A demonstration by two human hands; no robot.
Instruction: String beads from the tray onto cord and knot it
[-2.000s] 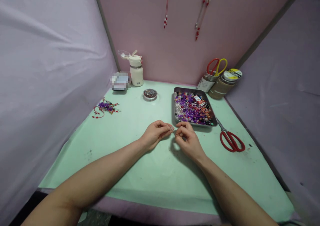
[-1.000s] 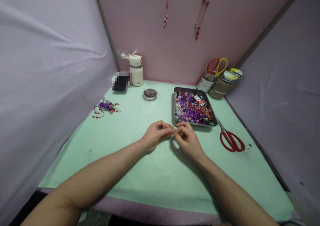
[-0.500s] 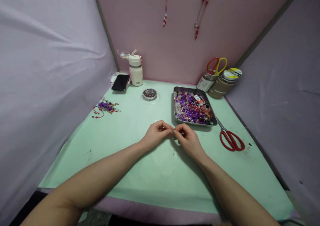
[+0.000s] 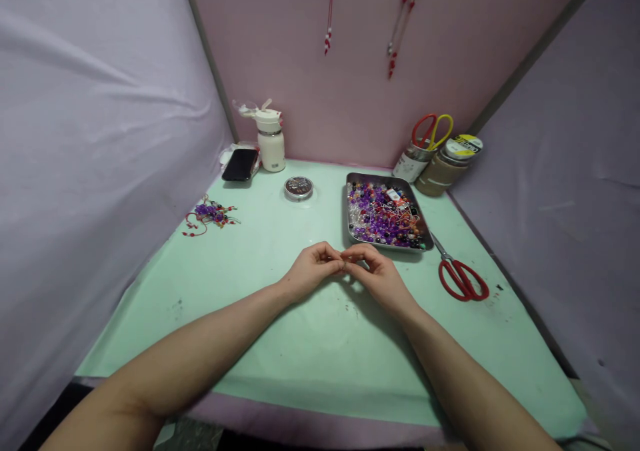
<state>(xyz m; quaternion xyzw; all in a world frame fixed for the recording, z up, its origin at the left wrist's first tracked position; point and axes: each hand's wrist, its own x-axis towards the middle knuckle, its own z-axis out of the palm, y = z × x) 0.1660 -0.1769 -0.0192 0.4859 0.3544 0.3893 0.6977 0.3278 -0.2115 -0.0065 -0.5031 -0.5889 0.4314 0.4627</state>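
My left hand (image 4: 313,270) is closed in a pinch over the middle of the table, thumb and forefinger together. Facing it, my right hand (image 4: 376,276) is pinched too, its fingertips touching those of the left. Whatever lies between the fingertips is too small and too hidden to name. Just behind my right hand stands a metal tray (image 4: 427,246) full of purple, clear, black and orange beads (image 4: 375,214), with thin pale and reddish threads on top. Red-handled scissors (image 4: 463,281) lie to the right of the tray, their blades toward it.
A round clear case (image 4: 299,188) lies behind my hands. Back left are a phone (image 4: 241,164) and a cream bottle (image 4: 271,148); beaded strings (image 4: 213,212) lie at the left edge. Back right stand a can (image 4: 413,163) with scissors and a jar (image 4: 443,171). Beaded cords (image 4: 329,28) hang behind.
My right hand has shifted slightly left, its fingers now stretched further over the left fingertips. The left hand stays almost still. The view has moved very slightly.
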